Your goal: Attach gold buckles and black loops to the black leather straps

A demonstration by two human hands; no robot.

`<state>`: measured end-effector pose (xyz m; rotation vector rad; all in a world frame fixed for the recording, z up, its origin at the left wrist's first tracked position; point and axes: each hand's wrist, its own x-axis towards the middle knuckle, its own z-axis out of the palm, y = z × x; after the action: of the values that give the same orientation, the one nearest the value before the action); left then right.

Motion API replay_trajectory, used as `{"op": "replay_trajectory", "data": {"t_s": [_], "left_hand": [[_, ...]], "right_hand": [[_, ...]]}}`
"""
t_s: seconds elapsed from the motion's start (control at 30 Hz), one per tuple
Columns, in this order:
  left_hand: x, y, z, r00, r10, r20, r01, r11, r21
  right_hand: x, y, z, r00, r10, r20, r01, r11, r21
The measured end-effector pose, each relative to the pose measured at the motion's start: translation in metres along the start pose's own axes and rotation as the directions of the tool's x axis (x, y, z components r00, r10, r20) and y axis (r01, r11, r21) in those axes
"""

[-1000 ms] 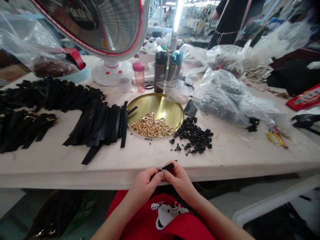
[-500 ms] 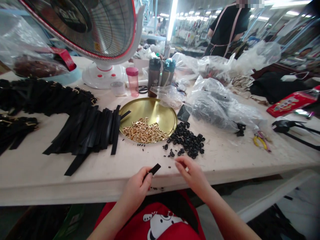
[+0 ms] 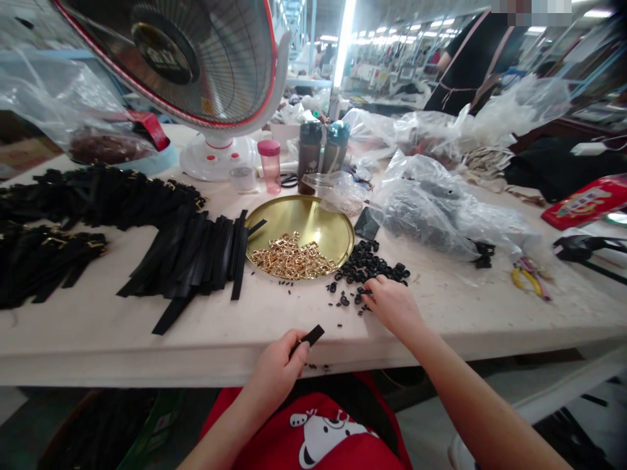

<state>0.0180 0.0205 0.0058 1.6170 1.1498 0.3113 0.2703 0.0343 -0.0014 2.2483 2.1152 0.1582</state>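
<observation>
Strap (image 3: 314, 335) is in the left grip (image 3: 281, 362), which is closed firmly on it just above the near edge of the table (image 3: 206, 349). Its long axis lies slanting: the free end points away from the person and to the right, while the other end goes back into the hand. This inner part is hidden by the fingers, so its full length I cannot tell. The right grip (image 3: 392, 305) reaches to the near side of the black rings (image 3: 375, 261), with its fingertips turned down; whether it pinches a ring, I cannot tell, because the fingers cover the spot. Beside the rings is a gold tray (image 3: 321, 219) with buckles (image 3: 294, 256), and left of it the strap pile (image 3: 196, 258), partly overlapping the rim. Pale table surface runs between this pile and the left grip. The fan (image 3: 215, 72) is cut off at the top.
</observation>
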Motion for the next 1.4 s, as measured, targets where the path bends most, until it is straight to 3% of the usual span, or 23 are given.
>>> {"op": "replay_trajectory", "data": {"t_s": [0.23,0.3,0.33,0.4,0.47,0.5,0.57,0.67,0.83,0.9,1.1,1.27,1.4], "left_hand": [[-0.004,0.005,0.001,0.998,0.045,-0.039,-0.045,0.999,-0.009],[-0.004,0.01,-0.001,0.997,0.045,-0.068,-0.047,0.999,-0.021],[-0.003,0.013,-0.002,0.995,0.049,-0.084,-0.051,0.998,-0.028],[-0.001,0.021,-0.004,0.99,0.063,-0.124,-0.07,0.996,-0.052],[0.002,0.028,-0.005,0.981,0.087,-0.173,-0.102,0.992,-0.077],[0.003,0.03,-0.005,0.976,0.1,-0.192,-0.117,0.99,-0.08],[0.004,0.031,-0.004,0.971,0.123,-0.204,-0.138,0.989,-0.061],[0.003,0.025,-0.002,0.976,0.131,-0.175,-0.133,0.991,-0.001],[0.002,0.015,-0.004,0.982,0.131,-0.135,-0.119,0.989,0.087],[0.003,0.015,-0.006,0.984,0.147,-0.105,-0.133,0.983,0.126],[0.008,0.011,0.002,0.98,0.13,-0.151,-0.115,0.988,0.103],[0.01,0.008,0.011,0.981,0.118,-0.152,-0.108,0.992,0.069],[0.008,0.009,0.008,0.987,0.105,-0.122,-0.101,0.994,0.044]], "right_hand": [[0.009,-0.002,-0.001,1.0,0.016,-0.02,-0.014,0.994,0.108],[0.007,-0.005,-0.008,0.997,0.063,-0.041,-0.044,0.933,0.357],[0.004,-0.008,-0.012,0.996,0.083,-0.014,-0.061,0.826,0.56],[-0.004,-0.019,-0.02,0.993,0.049,0.111,-0.121,0.422,0.898],[-0.014,-0.033,-0.026,0.976,-0.057,0.211,-0.208,0.055,0.977],[-0.018,-0.041,-0.026,0.968,-0.087,0.234,-0.239,-0.055,0.969],[-0.026,-0.055,-0.025,0.962,-0.081,0.26,-0.27,-0.177,0.947],[-0.032,-0.07,-0.019,0.962,-0.018,0.273,-0.268,-0.254,0.929],[-0.034,-0.077,-0.016,0.976,0.039,0.214,-0.208,-0.12,0.971],[-0.033,-0.077,-0.015,0.972,0.042,0.232,-0.225,-0.124,0.966],[-0.035,-0.078,0.002,0.917,-0.019,0.398,-0.385,-0.306,0.871],[-0.043,-0.09,0.008,0.873,-0.12,0.473,-0.449,-0.577,0.682],[-0.046,-0.095,0.009,0.867,-0.079,0.493,-0.42,-0.647,0.636]]}}
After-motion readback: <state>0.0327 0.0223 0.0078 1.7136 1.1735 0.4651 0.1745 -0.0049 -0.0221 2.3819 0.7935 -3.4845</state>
